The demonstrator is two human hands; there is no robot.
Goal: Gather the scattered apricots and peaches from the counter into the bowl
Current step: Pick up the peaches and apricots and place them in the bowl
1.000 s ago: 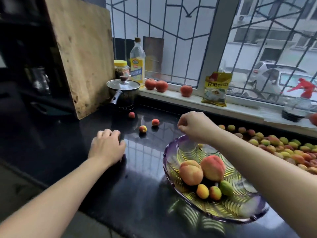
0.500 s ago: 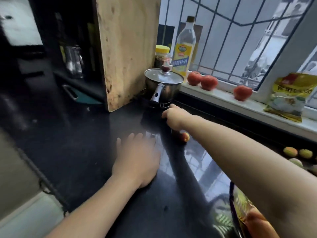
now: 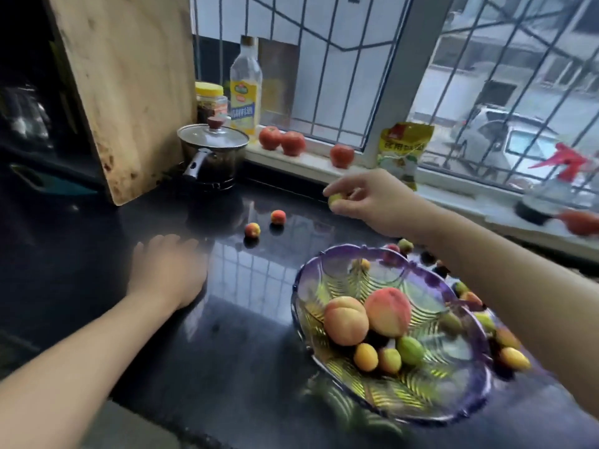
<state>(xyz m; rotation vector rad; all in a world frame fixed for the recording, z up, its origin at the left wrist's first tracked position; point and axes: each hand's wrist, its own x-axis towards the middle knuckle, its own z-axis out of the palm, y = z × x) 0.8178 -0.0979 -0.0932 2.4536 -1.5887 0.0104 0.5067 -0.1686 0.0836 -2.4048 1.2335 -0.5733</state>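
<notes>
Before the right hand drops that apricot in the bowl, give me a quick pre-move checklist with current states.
1. Held apricot pinched by right hand: ok.
2. Right hand over the bowl: not ok, it is beyond the far rim.
3. Free room in the bowl beside the two peaches: ok.
4. Left hand flat on the counter, away from the bowl: ok.
5. Counter gathered: not ok, two apricots remain near the pot, and more right of the bowl.

One head-worn wide-angle view looks forward and down from above the near edge of the tabletop (image 3: 227,367); it faces the barred window (image 3: 356,76) beyond; both hands reach away from it, near; the bowl (image 3: 301,286) sits close, lower right.
</notes>
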